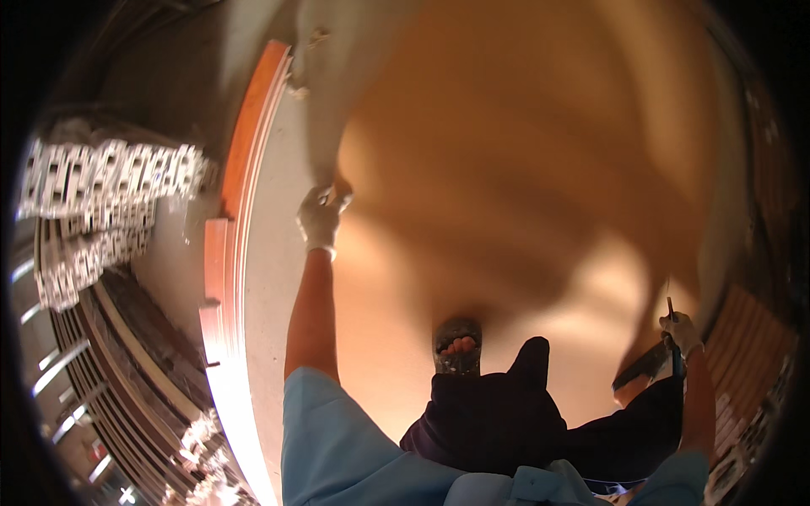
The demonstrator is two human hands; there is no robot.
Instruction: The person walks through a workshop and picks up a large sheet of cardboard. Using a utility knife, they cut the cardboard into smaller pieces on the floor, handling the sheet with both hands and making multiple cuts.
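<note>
A large, smooth brown sheet (pixel 506 169) fills the middle of the view, with shadows across it. At its left edge is my left hand (pixel 319 221) in a pale glove, fingers bent in a pinch; what lies between them is too small to make out. Far to the right, my gloved right hand (pixel 685 331) is closed around a thin, dark, stick-like tool (pixel 670 307) that points away from me. Its exact kind does not show. Both arms are spread wide across the sheet.
One sandalled foot (pixel 458 347) rests on the sheet; my other foot (pixel 631 391) is near my right hand. Orange-red mouldings (pixel 253 135) lie along the left on grey floor (pixel 272 236). Stacked pale slotted pieces (pixel 110 177) stand beyond. Brown ribbed boards (pixel 747 341) lie at right.
</note>
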